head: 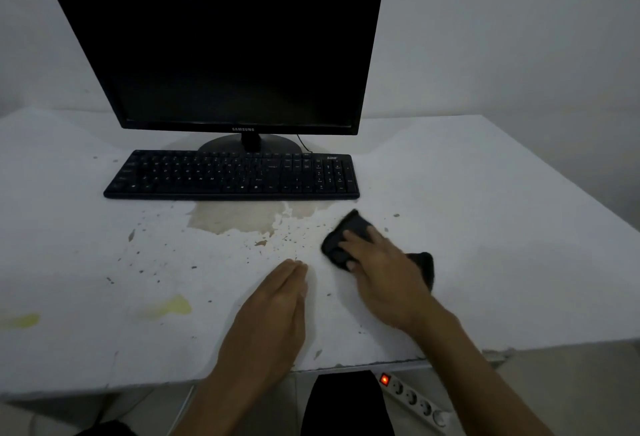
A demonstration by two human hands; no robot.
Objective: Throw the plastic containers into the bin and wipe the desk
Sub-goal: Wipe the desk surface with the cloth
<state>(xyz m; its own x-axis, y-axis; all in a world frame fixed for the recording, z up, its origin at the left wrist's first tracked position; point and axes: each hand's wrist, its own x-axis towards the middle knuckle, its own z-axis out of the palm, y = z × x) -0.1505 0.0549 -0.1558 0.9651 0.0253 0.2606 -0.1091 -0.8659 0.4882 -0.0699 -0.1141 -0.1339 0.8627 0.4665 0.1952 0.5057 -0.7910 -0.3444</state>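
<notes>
A black cloth point(349, 233) lies on the white desk point(485, 227), in front of the keyboard's right end. My right hand point(384, 272) presses down on it with spread fingers; cloth shows past the fingertips and again by the wrist. My left hand point(277, 304) rests flat on the desk beside it, fingers straight and together, holding nothing. The desk's paint is worn to a brownish patch point(239, 219) with many dark specks around it. Two yellowish stains point(173, 307) mark the near left. No plastic containers or bin are in view.
A black monitor point(228, 40) stands at the back with a black keyboard point(232, 175) in front of it. Below the desk's near edge lies a white power strip point(415, 397) with a lit red switch. White walls stand behind and to the right.
</notes>
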